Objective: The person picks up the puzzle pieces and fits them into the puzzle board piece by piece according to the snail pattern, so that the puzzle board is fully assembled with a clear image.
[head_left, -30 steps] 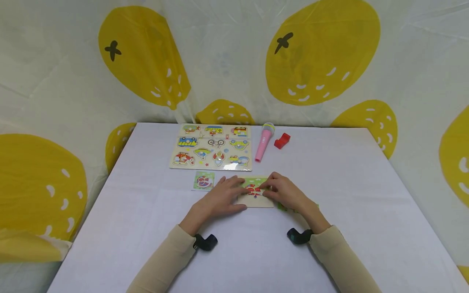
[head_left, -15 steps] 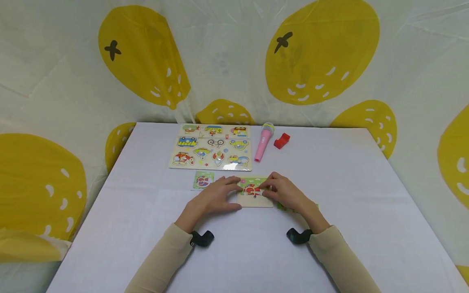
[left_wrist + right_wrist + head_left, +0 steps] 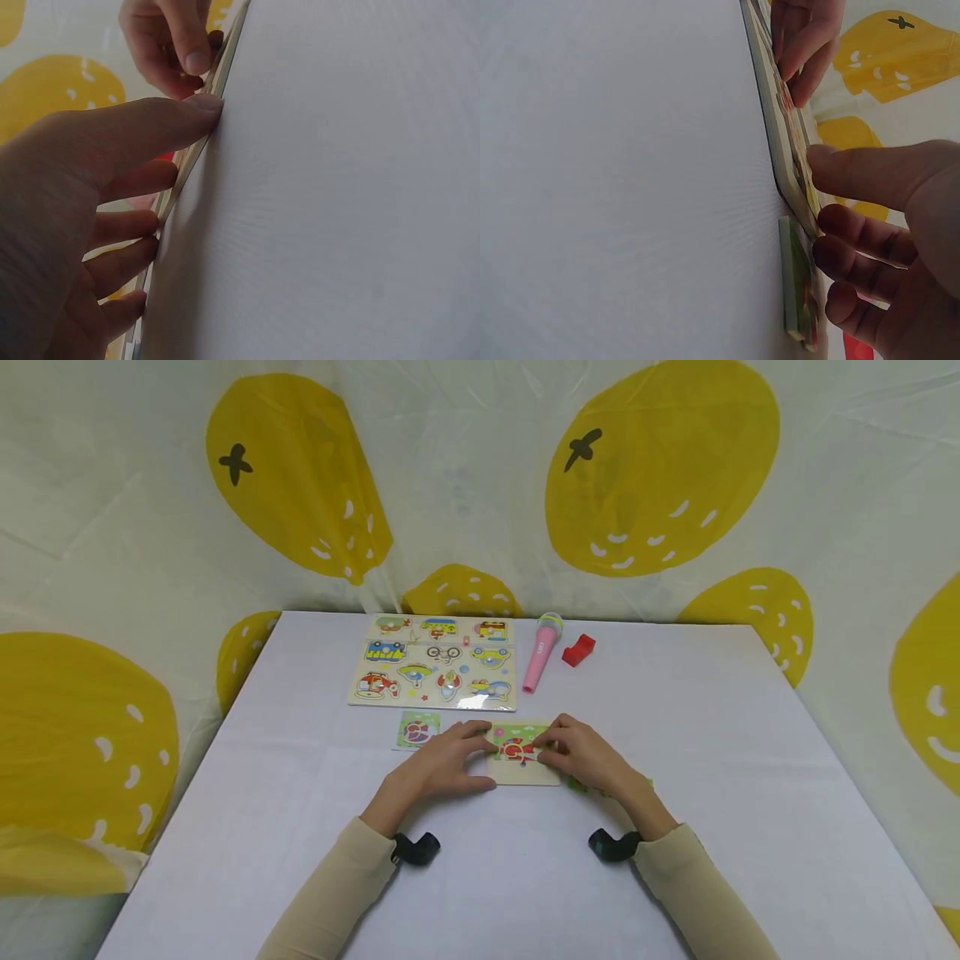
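A small wooden jigsaw board (image 3: 523, 775) lies on the white table, its upper part filled with green pieces and a red vehicle picture. At its left edge my left hand (image 3: 442, 760) rests with spread, relaxed fingers; the thumb touches the near left corner, as the left wrist view shows. My right hand (image 3: 588, 753) pinches a puzzle piece (image 3: 528, 750) at the right of the red picture, thumb and forefinger low over the board. That piece is mostly hidden by the fingertips. Loose green puzzle pieces (image 3: 796, 289) lie beside the board, partly under my right wrist.
A small picture card (image 3: 417, 727) lies left of the board, behind my left hand. Farther back are a large vehicle peg puzzle (image 3: 431, 697), a pink toy microphone (image 3: 539, 653) and a red curved block (image 3: 578, 649). A patterned cloth hangs behind the table.
My left hand has drawn back slightly to the left, from over the board to its edge, uncovering more of the picture. The right hand has barely moved.
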A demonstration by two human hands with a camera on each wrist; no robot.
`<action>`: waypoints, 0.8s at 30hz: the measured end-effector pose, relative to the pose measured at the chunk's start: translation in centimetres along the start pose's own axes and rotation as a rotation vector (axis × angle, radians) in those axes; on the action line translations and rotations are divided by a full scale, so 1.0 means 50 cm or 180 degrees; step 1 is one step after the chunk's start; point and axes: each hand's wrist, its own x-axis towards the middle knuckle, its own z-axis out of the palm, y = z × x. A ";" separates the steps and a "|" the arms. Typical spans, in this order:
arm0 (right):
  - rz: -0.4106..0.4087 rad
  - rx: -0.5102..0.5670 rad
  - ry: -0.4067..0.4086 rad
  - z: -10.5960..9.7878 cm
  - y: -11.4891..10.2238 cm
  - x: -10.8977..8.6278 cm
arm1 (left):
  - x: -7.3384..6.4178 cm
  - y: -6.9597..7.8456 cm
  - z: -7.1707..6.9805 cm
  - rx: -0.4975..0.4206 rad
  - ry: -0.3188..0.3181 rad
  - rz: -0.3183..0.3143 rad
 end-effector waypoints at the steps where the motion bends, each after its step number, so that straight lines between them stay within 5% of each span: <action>1: 0.0015 -0.0003 0.0006 -0.001 0.000 -0.001 | 0.000 0.000 0.000 -0.0006 -0.0002 -0.0001; 16: 0.0153 -0.0118 0.0172 -0.031 0.017 -0.034 | -0.001 0.003 -0.002 -0.0051 -0.0002 -0.0039; 24: 0.0169 -0.0227 0.0051 -0.038 0.037 -0.062 | 0.000 0.003 -0.001 -0.0040 -0.0003 -0.0038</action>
